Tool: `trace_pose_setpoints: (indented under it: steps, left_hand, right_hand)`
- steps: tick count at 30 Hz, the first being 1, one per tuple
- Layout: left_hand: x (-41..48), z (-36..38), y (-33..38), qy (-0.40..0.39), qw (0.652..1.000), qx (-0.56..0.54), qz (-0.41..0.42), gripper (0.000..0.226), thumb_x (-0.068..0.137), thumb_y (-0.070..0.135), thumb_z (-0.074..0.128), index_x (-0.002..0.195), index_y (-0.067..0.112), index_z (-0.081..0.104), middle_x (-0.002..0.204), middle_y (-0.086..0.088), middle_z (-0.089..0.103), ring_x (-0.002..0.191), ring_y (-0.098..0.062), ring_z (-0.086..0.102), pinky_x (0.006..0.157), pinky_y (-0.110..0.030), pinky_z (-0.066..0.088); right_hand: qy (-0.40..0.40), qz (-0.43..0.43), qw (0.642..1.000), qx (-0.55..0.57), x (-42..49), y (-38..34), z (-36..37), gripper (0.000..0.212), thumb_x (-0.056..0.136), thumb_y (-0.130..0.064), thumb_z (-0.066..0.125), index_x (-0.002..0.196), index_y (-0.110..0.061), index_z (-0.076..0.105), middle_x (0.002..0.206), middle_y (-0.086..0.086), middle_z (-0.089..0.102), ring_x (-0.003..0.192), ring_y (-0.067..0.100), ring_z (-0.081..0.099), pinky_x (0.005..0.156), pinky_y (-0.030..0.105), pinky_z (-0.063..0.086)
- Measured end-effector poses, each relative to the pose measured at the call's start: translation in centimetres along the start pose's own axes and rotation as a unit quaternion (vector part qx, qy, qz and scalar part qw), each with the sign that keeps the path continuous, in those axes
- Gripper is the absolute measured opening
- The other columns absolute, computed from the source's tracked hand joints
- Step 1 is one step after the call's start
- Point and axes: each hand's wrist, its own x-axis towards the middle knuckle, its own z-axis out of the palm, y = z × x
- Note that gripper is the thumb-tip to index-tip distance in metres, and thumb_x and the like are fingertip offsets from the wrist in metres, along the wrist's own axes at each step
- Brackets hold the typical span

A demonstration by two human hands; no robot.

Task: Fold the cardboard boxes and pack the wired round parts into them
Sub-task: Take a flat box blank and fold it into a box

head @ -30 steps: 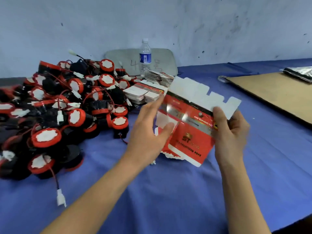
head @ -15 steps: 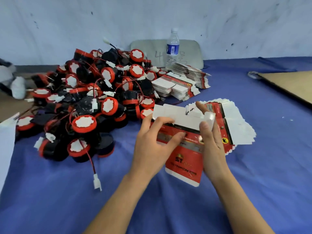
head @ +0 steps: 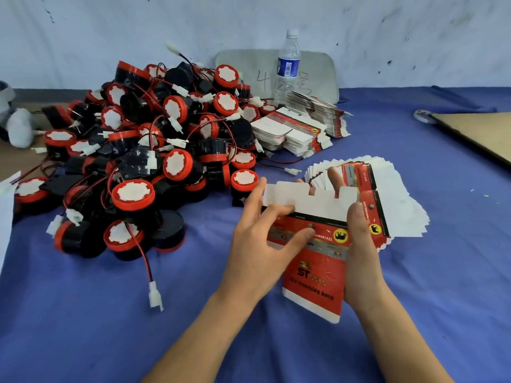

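A red and white flat cardboard box [head: 318, 261] is held up in front of me, its white notched flaps bent upward. My left hand [head: 257, 250] grips its left side, thumb on the red printed face and fingers curled over the flap fold. My right hand [head: 359, 252] grips the right side, thumb on the front and fingers behind the flaps. A big heap of black and red wired round parts [head: 143, 161] lies to the left on the blue cloth [head: 83, 327].
A fanned stack of flat boxes [head: 392, 200] lies just behind my hands. More flat box stacks [head: 301, 128] sit farther back beside a water bottle [head: 287, 64] and a grey board [head: 318, 70]. A brown cardboard sheet [head: 481, 134] lies at the right.
The box came down from a raised, tilted position to low in front of me. Its white flaps are now bent up along the fold, and both hands shifted closer together on it.
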Motion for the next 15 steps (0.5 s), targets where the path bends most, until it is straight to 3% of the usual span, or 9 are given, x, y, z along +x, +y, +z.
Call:
trace_pose_setpoints:
  steps: [2,5,7,10,13,15]
  left_hand:
    - [0.1,0.0,0.0,-0.003,1.000,-0.001,0.002,0.053,0.074,0.062,0.059,0.108,0.023,0.067,0.157,0.005,0.028,0.137,-0.009,0.038,0.101,-0.007,0.036]
    - [0.2,0.0,0.0,-0.018,1.000,0.010,-0.009,0.053,0.071,0.069,0.055,0.102,0.027,0.066,0.158,0.013,0.024,0.137,-0.005,0.037,0.101,-0.017,0.044]
    - [0.2,-0.1,0.1,-0.028,0.999,0.012,-0.020,0.051,0.070,0.072,0.053,0.099,0.032,0.064,0.158,0.018,0.020,0.136,0.001,0.033,0.099,-0.014,0.043]
    - [0.3,-0.3,0.3,-0.022,0.999,0.022,-0.013,0.041,0.074,0.075,0.058,0.091,0.038,0.055,0.158,0.021,0.016,0.132,0.010,0.030,0.095,-0.004,0.037]
    - [0.1,-0.4,0.4,0.014,1.000,0.027,-0.006,0.040,0.072,0.069,0.060,0.086,0.032,0.051,0.158,0.016,0.020,0.130,0.020,0.024,0.097,-0.026,0.048]
    - [0.1,-0.5,0.9,0.040,0.999,0.003,-0.008,0.038,0.070,0.067,0.064,0.085,0.037,0.047,0.155,0.010,0.030,0.124,0.023,0.030,0.090,-0.025,0.051]
  right_hand:
    - [-0.001,-0.023,1.000,-0.001,0.1,0.1,0.1,0.061,0.088,-0.044,0.053,0.145,-0.028,0.038,0.126,0.008,0.064,0.112,0.029,0.064,0.078,0.036,0.057]
    - [-0.013,-0.026,1.000,-0.010,0.2,0.1,0.1,0.057,0.089,-0.040,0.052,0.144,-0.030,0.039,0.124,0.004,0.066,0.111,0.026,0.065,0.078,0.035,0.056]
    - [-0.013,-0.020,1.000,-0.007,0.1,0.1,0.1,0.055,0.089,-0.037,0.047,0.143,-0.030,0.040,0.124,0.004,0.065,0.110,0.025,0.065,0.077,0.035,0.056]
    - [-0.008,-0.022,0.999,-0.028,0.0,0.3,0.2,0.068,0.083,-0.046,0.067,0.143,-0.030,0.040,0.129,0.005,0.062,0.110,0.025,0.065,0.077,0.036,0.057]
    - [0.010,0.002,0.997,-0.074,0.1,0.9,-0.2,0.068,0.080,-0.046,0.064,0.142,-0.028,0.043,0.131,0.009,0.060,0.108,0.028,0.066,0.083,0.043,0.057]
    - [0.025,-0.009,0.992,-0.120,0.3,1.2,-0.3,0.065,0.079,-0.046,0.062,0.140,-0.034,0.043,0.129,0.004,0.061,0.109,0.023,0.066,0.088,0.044,0.056]
